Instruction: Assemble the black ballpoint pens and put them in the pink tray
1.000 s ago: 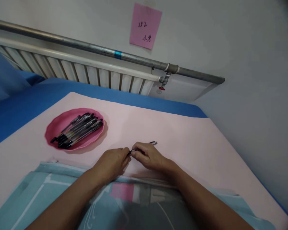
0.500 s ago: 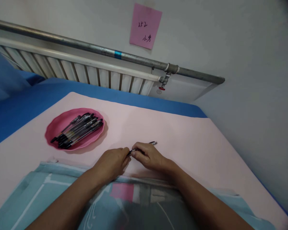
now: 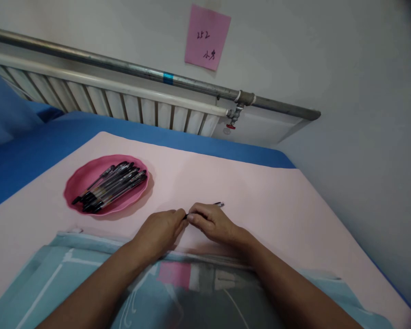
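Both my hands meet over the pink mat [image 3: 260, 196], around one pen [image 3: 220, 204]. My left hand [image 3: 164, 228] is closed on the pen's dark end, with its fingertips pinched together. Touching or almost touching it, my right hand [image 3: 210, 220] is closed round the barrel, thumb on the near side. The clear tip of the pen sticks out past the right hand; most of the rest is hidden by fingers. Up and to the left, a pink oval tray [image 3: 84, 176] holds several black-capped clear pens [image 3: 114, 185] lying in a slanted pile.
A teal patterned cloth [image 3: 78, 269] covers the mat's near edge, under my forearms. Blue covering [image 3: 198, 141] borders the mat at the back. Behind it stand a white radiator [image 3: 133, 106], a metal pipe [image 3: 205, 87] and a red valve [image 3: 230, 126]. A pink note [image 3: 208, 39] hangs on the wall.
My fingers have shifted slightly on the pen, and less of its dark part shows between the hands. The tray and its pens are unmoved.
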Motion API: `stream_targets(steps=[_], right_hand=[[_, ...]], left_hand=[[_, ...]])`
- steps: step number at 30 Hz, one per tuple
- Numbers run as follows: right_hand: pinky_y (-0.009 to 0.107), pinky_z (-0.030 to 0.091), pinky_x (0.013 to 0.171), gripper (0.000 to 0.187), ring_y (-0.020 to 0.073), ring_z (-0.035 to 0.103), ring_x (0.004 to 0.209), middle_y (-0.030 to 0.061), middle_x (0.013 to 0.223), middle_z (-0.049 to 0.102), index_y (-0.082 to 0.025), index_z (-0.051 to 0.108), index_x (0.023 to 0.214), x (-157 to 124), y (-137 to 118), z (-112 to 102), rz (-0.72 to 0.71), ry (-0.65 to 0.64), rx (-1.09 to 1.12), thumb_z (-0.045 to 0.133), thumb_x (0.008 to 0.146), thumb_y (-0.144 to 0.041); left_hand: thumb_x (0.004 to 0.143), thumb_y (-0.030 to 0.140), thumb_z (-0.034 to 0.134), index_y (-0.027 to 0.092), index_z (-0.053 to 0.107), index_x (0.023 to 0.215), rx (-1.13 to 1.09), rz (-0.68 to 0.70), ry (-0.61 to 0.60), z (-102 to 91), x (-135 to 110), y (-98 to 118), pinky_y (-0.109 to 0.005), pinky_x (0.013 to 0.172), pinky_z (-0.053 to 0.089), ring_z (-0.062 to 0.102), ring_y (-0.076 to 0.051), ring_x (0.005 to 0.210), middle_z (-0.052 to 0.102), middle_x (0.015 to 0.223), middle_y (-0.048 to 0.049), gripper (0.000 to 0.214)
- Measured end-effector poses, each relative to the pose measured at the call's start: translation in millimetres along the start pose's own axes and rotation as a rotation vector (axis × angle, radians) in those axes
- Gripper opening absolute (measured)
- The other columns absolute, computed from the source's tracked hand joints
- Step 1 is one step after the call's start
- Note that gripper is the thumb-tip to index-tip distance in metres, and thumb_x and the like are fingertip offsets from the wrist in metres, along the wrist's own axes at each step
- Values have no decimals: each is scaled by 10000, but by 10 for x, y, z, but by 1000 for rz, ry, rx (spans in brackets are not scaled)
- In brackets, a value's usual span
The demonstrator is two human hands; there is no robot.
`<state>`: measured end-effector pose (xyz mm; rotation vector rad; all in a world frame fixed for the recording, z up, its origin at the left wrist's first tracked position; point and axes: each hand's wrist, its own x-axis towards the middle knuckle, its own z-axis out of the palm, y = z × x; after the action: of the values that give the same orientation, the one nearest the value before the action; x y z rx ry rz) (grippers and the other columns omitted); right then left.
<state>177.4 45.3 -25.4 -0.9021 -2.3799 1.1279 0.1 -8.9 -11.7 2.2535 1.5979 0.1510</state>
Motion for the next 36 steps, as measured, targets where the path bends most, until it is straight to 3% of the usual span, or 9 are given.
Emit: stream_targets(steps=[14,36], right_hand=[[198,358,507,228,80,454,524,-26,593,504,-158,526,702,3,-88,-73,158,-93,208,426,875,-268],[223,383,616,180,108,506,656,6,705,569,-154,556,783,9,-47,2,28,6,9,415,874,-220]], left_hand=[[918,332,262,198,530,896,66,57,59,9,-3,-9,-252,584,377,601,-169,708,638,797,-39,300],[912,375,266,196,523,911,-30,16,26,29,19,-16,-275,605,385,612,-195,727,656,811,-42,313]])
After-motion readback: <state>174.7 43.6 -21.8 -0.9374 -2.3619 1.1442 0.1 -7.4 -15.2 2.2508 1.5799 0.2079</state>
